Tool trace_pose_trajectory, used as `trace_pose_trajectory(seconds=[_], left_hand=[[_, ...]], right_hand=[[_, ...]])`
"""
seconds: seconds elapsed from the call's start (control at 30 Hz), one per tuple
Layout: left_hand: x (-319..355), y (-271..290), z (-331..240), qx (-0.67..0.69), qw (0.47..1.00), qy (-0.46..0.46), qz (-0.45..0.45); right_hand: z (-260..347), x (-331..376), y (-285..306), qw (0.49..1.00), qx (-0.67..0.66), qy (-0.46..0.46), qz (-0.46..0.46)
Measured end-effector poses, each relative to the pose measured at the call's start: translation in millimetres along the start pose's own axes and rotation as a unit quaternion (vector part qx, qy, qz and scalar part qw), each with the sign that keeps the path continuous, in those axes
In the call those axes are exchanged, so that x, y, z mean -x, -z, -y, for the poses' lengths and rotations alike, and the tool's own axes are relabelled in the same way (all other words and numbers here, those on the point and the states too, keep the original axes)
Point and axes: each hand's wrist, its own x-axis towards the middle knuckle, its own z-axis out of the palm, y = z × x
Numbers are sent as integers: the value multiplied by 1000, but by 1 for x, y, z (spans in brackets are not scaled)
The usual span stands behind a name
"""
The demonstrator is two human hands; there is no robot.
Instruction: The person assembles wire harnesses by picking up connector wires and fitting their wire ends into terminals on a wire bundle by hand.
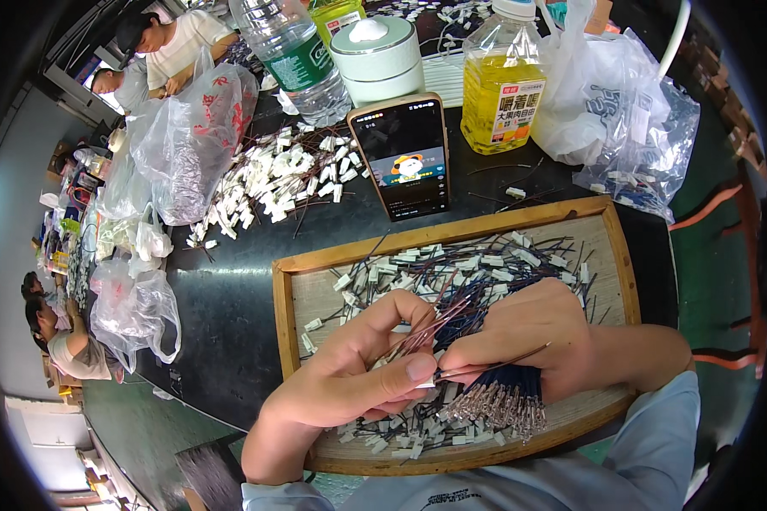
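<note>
Pale blue shirt cloth (486, 492) sits nearest, and just past it two hands meet over a wooden-rimmed tray (285, 336). From where I stand, the left hand (337, 379) has its grip closed round some reddish-brown wires (432, 327), a white connector (426, 384) at its thumb tip. The right hand's (533, 328) grip is wrapped about a dark blue wire bundle (520, 380), fingertips meeting the left's by that connector. I'd judge the work well under way: wired white connectors lie thick in the tray, and another heap (268, 183) sits beyond it on the black tabletop (222, 319). Yet the bundle's metal terminals (496, 415) hang bare, so plenty seems left. Whether the pinched connector is fully wired, I can't tell.
</note>
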Motion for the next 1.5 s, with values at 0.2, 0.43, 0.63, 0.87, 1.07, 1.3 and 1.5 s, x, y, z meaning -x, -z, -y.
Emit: trace_pose_trajectory(seconds=[0.2,0.43,0.63,0.87,1.07,1.3,1.5], left_hand=[[8,4,-10,10,997,-52,-61],[10,7,-15,-80,988,-92,-91],[10,15,-11,-79,988,-99,-92],[6,16,-13,-54,985,-103,-130],[-1,36,-16,148,967,-154,-139],[-12,25,-15,289,922,-186,-181],[-9,15,-3,199,966,-150,-70]], right_hand=[[-5,-1,2,998,26,-23,-55],[-4,1,9,995,13,-37,-94],[2,-3,9,992,-12,-84,-96],[11,-4,-4,950,-152,-220,-163],[14,-9,-2,903,-283,-302,-118],[7,-6,-14,924,-216,-228,-218],[15,-6,-8,955,-134,-205,-168]])
